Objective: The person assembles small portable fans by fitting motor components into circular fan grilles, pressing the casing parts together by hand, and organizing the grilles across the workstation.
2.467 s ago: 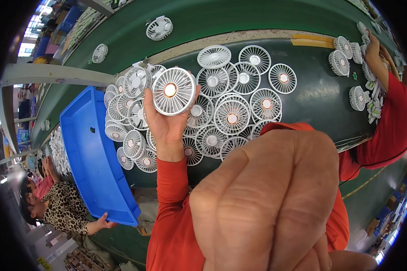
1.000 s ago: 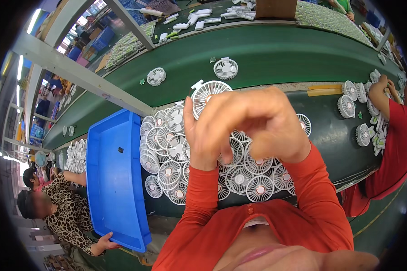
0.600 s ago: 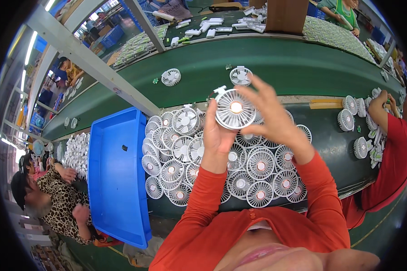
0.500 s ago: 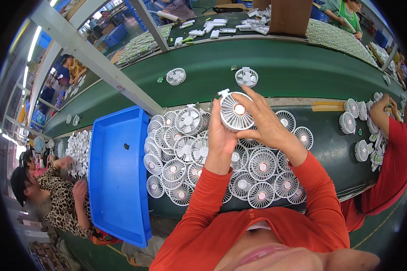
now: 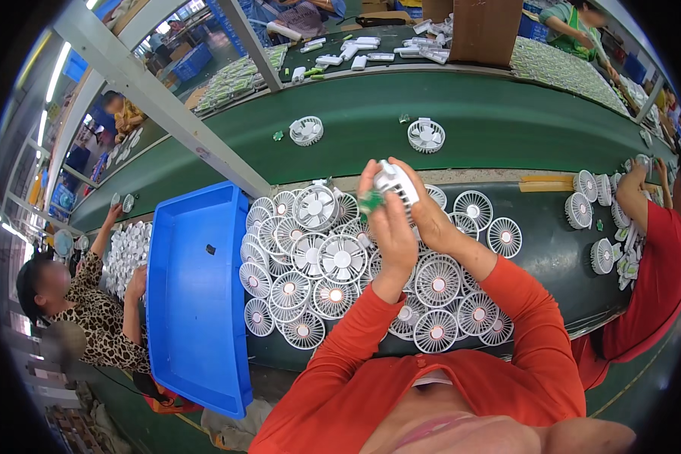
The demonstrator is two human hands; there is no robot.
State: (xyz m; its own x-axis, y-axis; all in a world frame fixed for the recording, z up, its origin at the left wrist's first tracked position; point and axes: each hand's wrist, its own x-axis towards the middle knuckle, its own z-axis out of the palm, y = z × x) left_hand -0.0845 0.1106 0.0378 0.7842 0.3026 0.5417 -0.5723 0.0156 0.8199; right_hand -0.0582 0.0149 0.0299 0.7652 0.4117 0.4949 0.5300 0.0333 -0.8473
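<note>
Between my two hands, above the pile, is a white fan head (image 5: pixel 399 184), turned nearly edge-on. My left hand (image 5: pixel 393 238) is closed on its near left side, and my right hand (image 5: pixel 430 216) wraps its right side. A small green piece (image 5: pixel 370 201), blurred by motion, shows at the left fingers; whether it is attached to the fan cannot be told. Beneath and around my hands lies a heap of white round fan grilles (image 5: pixel 333 297), several with copper-coloured rings at the centre. Some fan heads with blades showing (image 5: pixel 315 206) lie among them.
A blue tray (image 5: pixel 197 303) with a small dark piece stands left of the pile. Beyond runs a green conveyor belt (image 5: pixel 356 113) carrying two fan heads (image 5: pixel 426 136) and small green pieces. A metal post (image 5: pixel 159 98) slants at left. Co-workers sit on both sides.
My hands have turned the fan head from grille-up to edge-on, and the green piece has come into sight. Fans on the belt have shifted slightly right. The left co-worker's arm has reached out.
</note>
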